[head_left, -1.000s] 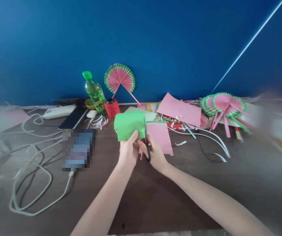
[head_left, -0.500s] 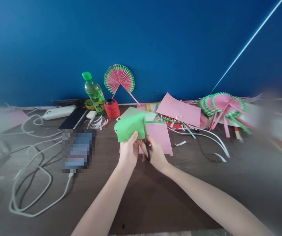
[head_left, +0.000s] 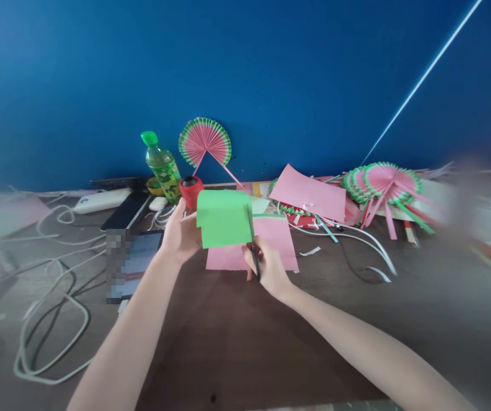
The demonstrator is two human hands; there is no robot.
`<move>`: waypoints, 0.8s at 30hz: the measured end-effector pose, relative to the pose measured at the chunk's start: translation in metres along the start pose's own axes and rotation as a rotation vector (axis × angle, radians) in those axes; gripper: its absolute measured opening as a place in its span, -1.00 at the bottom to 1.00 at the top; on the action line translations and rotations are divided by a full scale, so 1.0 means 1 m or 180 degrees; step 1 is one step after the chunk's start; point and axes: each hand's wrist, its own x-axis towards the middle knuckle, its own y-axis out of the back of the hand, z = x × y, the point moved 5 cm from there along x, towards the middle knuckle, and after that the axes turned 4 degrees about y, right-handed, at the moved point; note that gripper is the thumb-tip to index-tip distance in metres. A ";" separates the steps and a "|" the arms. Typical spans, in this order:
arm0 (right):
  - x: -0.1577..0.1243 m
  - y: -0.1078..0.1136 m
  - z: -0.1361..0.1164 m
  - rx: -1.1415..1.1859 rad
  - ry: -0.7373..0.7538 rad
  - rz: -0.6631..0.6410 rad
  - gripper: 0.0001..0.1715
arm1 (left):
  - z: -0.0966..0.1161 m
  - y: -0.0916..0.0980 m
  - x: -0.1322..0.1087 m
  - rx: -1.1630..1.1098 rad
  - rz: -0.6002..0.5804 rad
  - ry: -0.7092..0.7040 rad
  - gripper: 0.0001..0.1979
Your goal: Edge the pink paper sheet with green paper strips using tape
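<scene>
My left hand [head_left: 179, 234] holds a sheet of green paper [head_left: 223, 218] by its left edge, fingers curled behind it, above the brown table [head_left: 245, 342]. My right hand [head_left: 266, 267] is closed on black-handled scissors [head_left: 252, 240], whose blades point up along the right edge of the green paper. A pink sheet [head_left: 271, 242] lies flat on the table just behind both hands.
A green bottle [head_left: 162, 165], a red spool [head_left: 191, 189] and a pink-and-green paper fan [head_left: 205, 142] stand at the blue wall. More fans [head_left: 384, 185], pink paper and strips lie at the right. A phone [head_left: 132, 262] and white cables [head_left: 52, 297] lie at the left.
My left hand moved from the bottom edge of the green paper to its left side, and the paper now stands flatter and higher. The right hand and scissors stayed roughly in place.
</scene>
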 end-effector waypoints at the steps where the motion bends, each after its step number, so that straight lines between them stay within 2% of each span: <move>1: 0.000 0.001 0.000 -0.0003 -0.0016 0.0006 -0.79 | 0.005 0.000 0.004 0.0199 0.0012 -0.0048 -0.61; 4: 0.002 0.002 0.003 0.0025 -0.0107 -0.0032 -0.79 | 0.014 -0.008 0.010 0.0867 -0.0047 -0.0449 -0.74; 8: 0.003 0.002 0.007 0.0037 -0.0159 -0.0058 -0.80 | 0.012 -0.014 0.011 0.1158 -0.0077 -0.0817 -0.68; 14: 0.004 0.001 0.013 0.0114 -0.0232 -0.0058 -0.86 | 0.002 -0.008 0.011 0.0895 -0.0222 -0.0638 -0.64; 19: 0.004 -0.001 0.012 0.0218 -0.0162 -0.0114 -0.92 | 0.002 -0.003 0.011 0.1072 -0.0349 -0.0623 -0.62; 24: 0.004 0.000 0.012 0.0367 -0.0164 -0.0115 -0.95 | -0.003 -0.003 0.009 0.1165 -0.0462 -0.0379 -0.63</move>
